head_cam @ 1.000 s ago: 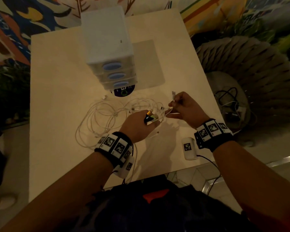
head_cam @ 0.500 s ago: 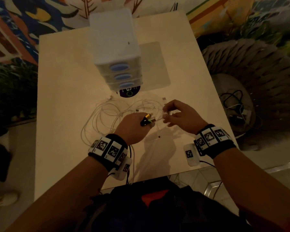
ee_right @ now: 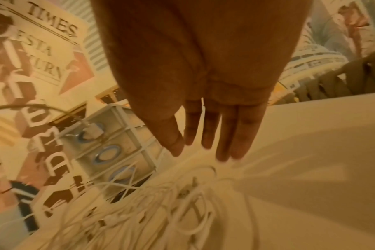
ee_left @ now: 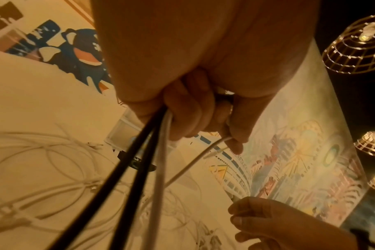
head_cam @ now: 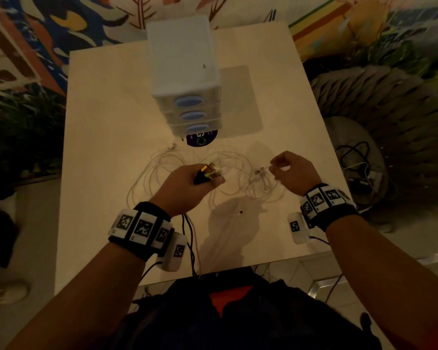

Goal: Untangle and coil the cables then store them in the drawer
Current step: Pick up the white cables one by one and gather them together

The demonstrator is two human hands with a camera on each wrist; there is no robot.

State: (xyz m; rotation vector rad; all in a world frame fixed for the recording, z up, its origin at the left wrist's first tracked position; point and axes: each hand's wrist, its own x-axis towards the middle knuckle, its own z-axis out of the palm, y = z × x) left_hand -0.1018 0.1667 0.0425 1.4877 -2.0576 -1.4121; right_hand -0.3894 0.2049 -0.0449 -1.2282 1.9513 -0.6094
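White cable tangle (head_cam: 177, 173): loose loops on the table (head_cam: 99, 122), spreading from left of the left hand across to below the right hand.
Left hand (head_cam: 187, 188): fingers curled tight round two black cables (ee_left: 126, 169) and a pale cable (ee_left: 161, 160); gold-tipped black plugs (head_cam: 205, 174) stick out of the fist.
Drawer unit (head_cam: 185, 72): white, three drawers with blue oval handles, all closed, behind the tangle.
Knot of connectors (head_cam: 259, 178): between the hands, just left of the right hand.
Right hand (head_cam: 292, 170): head view shows fingers curled, pinching a thin white strand (head_cam: 276, 170); wrist view is blurred and shows fingers (ee_right: 242, 135) extended, so the grip is uncertain.
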